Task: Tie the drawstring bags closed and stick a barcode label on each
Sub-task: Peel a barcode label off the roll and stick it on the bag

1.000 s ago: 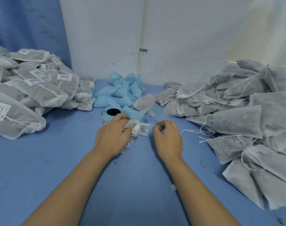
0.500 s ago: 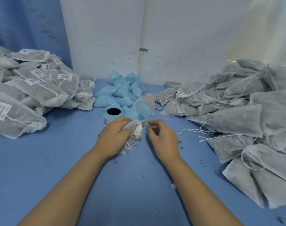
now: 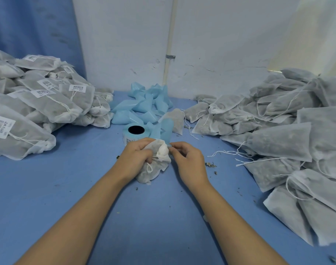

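Centrally, left hand fingers clench drawstring bag of dark dried matter; right hand fingers pinch its gathered neck on bench.

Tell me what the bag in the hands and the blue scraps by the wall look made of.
Bag: seemingly thin nonwoven fabric, matte white and semi-sheer, since dark contents show through and its neck gathers into soft puckers. Blue scraps: probably label backing paper with a smooth, slightly glossy finish, holding crisp folds and catching highlights.

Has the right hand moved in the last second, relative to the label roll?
Yes. The right hand has closed leftward toward the label roll, and its fingertips now touch the bag held by the left hand.
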`<state>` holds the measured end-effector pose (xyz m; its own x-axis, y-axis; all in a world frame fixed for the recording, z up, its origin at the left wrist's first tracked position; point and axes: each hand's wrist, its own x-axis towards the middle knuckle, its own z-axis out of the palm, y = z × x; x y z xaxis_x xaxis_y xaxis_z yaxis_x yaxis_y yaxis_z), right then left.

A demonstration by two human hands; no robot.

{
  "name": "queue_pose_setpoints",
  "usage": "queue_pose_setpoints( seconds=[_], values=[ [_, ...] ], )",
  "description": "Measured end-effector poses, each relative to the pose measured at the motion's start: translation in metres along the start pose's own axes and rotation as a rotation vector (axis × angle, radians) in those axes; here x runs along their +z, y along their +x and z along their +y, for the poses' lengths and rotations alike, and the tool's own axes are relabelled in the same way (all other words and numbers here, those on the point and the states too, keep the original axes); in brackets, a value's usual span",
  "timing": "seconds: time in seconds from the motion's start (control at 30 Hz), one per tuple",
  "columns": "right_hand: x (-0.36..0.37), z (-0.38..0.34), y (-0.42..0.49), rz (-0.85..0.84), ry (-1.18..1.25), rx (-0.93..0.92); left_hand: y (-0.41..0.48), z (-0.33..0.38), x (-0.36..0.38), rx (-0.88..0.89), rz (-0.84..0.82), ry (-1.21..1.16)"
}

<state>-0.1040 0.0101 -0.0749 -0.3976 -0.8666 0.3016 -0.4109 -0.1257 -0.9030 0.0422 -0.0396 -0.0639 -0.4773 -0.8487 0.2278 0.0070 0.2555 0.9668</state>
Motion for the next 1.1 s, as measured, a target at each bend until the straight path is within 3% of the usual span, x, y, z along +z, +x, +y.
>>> queue_pose_setpoints(
  seconds=[0.2, 0.37, 0.5, 0.7, 1.1],
  values=[
    [-0.003, 0.000, 0.002, 0.036, 0.161, 0.070, 0.001, -0.002, 0.000, 0.005, 0.019, -0.011],
    [-0.008, 0.002, 0.003, 0.246, 0.195, 0.115, 0.002, -0.002, -0.001, 0.000, 0.097, -0.005],
    [-0.007, -0.001, 0.003, 0.349, 0.382, 0.166, 0.002, -0.003, -0.001, -0.011, 0.139, 0.008],
    [-0.006, -0.013, -0.005, 0.247, 0.455, 0.087, 0.003, 0.000, -0.001, 0.033, 0.156, -0.037],
    [0.003, -0.021, -0.010, 0.131, 0.603, 0.243, 0.004, 0.000, -0.003, 0.054, 0.296, -0.133]
  ],
)
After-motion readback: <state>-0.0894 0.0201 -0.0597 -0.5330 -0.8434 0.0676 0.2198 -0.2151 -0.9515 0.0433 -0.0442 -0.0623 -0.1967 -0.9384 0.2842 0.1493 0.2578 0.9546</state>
